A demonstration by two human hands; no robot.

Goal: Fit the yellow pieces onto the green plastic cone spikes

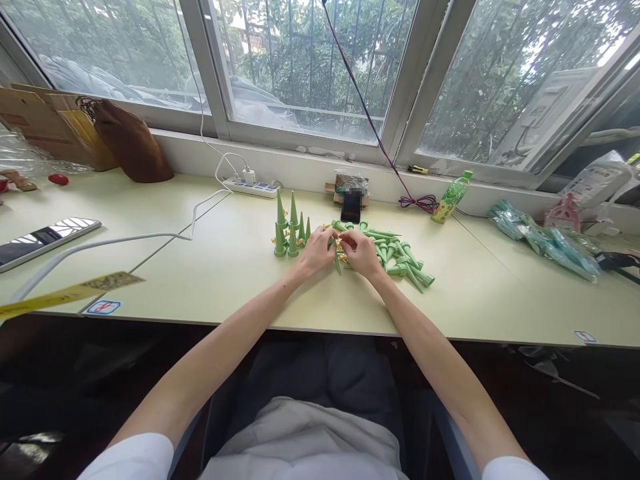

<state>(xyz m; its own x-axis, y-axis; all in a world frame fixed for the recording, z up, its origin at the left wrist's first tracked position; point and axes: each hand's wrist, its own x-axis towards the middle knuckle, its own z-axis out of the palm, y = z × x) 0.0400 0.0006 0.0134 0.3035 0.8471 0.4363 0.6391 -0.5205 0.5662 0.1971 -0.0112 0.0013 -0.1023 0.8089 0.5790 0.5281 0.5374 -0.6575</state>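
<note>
My left hand (320, 249) and my right hand (362, 253) meet over the middle of the table, fingers pinched close together. Below the left fingertips a green plastic spike (338, 265) points downward, and that hand appears to grip it. What the right fingertips pinch is too small to make out. Several green spikes (293, 213) stand points up on the left, beside my left hand. Loose green spikes (400, 257) lie heaped to the right of my right hand. Small yellow pieces (342, 256) show between and behind the hands.
A phone (351, 207) leans on a small box behind the hands. A power strip (253, 188) with a white cable lies back left, and a tablet (47, 241) far left. At right stand a green bottle (452, 197) and plastic packets (545, 240). The table's front edge (340, 331) is near.
</note>
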